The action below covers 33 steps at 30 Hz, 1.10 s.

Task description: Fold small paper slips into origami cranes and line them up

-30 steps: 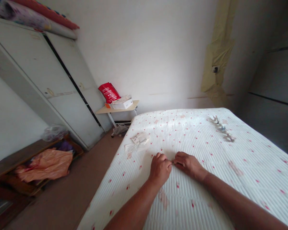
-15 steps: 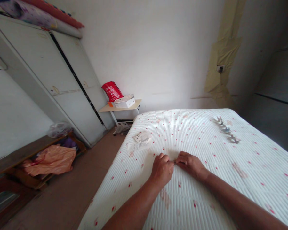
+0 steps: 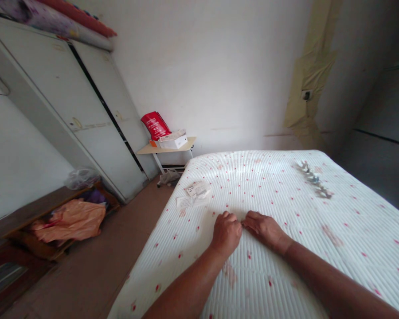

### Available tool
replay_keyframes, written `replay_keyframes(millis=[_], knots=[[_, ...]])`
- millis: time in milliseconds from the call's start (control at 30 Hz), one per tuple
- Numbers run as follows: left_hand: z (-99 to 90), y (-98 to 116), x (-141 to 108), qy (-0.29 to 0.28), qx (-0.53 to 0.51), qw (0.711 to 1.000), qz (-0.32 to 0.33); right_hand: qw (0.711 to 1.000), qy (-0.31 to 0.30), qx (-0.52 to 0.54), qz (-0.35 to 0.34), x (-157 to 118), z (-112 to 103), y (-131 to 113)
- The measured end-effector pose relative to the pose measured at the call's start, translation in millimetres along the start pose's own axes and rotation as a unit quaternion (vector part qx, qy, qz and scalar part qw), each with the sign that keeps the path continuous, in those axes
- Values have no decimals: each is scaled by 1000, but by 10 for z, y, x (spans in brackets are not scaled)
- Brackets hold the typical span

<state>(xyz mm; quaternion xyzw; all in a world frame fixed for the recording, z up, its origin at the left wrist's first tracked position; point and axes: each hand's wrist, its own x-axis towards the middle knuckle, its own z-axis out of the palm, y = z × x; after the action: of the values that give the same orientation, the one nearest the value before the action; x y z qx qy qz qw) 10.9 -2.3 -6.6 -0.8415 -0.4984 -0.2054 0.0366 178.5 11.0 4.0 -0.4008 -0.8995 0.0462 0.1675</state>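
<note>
My left hand (image 3: 226, 231) and my right hand (image 3: 264, 228) meet fingertip to fingertip low over the bed (image 3: 252, 190), which has a white ribbed cover with red dots. The fingers of both are curled and pinched together around something small between them, mostly hidden by the fingers. Beyond my left hand lie printed papers or clear packets (image 3: 197, 190) near the bed's left edge. Toward the far right of the bed, a row of small twisted pieces (image 3: 314, 179) forms a slanting line.
A small table (image 3: 168, 149) past the bed's far left corner holds a red bag (image 3: 155, 125) and a white box (image 3: 176, 141). At left are a tall cabinet (image 3: 96, 133) and a low wooden unit with an orange cloth (image 3: 73, 219).
Both hands have drawn very slightly closer together, and less of the small thing between the fingertips shows. The other things have stayed in place.
</note>
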Motion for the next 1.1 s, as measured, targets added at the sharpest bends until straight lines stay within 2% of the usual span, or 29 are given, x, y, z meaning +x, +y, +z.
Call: replay_keyframes(millis=[167, 333, 500, 700, 1100], knots=[[10, -4, -20, 0, -8, 1000, -8, 998, -19, 19, 50, 42, -9, -18], [-73, 40, -17, -11, -26, 999, -43, 992, -48, 46, 108, 97, -46, -50], [-123, 74, 5, -19, -52, 994, -94, 986, -79, 28, 147, 160, -70, -72], [-54, 52, 12, -19, -62, 991, -115, 980, -110, -11, 168, 211, -67, -74], [-71, 96, 22, -25, -34, 991, -129, 966, -99, -49, 234, 195, -54, -214]])
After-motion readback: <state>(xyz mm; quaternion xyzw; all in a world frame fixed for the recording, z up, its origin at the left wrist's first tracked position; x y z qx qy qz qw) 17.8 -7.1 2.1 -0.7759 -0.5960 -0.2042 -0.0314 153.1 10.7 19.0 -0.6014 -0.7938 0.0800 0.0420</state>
